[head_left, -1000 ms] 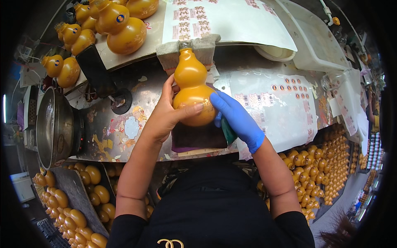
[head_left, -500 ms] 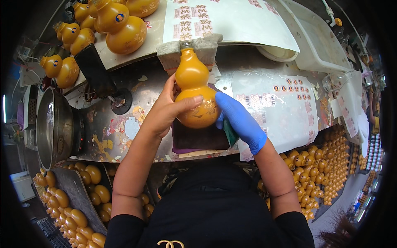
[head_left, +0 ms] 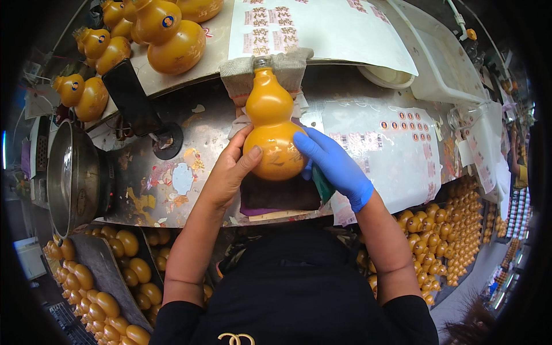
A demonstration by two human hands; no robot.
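A gourd-shaped bottle (head_left: pixel 268 109), glossy yellow-brown with a clear threaded neck, lies in front of me with its neck pointing away. Dark lettering marks its lower bulb. My bare left hand (head_left: pixel 233 168) grips the left side of that bulb, thumb on top. On the other side my right hand (head_left: pixel 338 167), in a blue rubber glove, presses its thumb against the bulb. Beneath the right palm a dark green flat piece (head_left: pixel 324 184) shows, partly hidden; its kind is unclear. The neck rests on a grey cloth-covered support (head_left: pixel 237 73), and a dark pad (head_left: pixel 279 196) lies under the bulb.
Sticker sheets lie at the right (head_left: pixel 391 155) and far side (head_left: pixel 322 29) of the stained metal table. A phone on a stand (head_left: pixel 131 95) and a metal pan (head_left: pixel 72 175) stand left. More gourd bottles (head_left: pixel 178 46) fill the back left and the racks below.
My left hand has slid down and back toward the bulb's left edge, its thumb drawing off the front. The bottle has turned slightly, bringing its lettering more into view.
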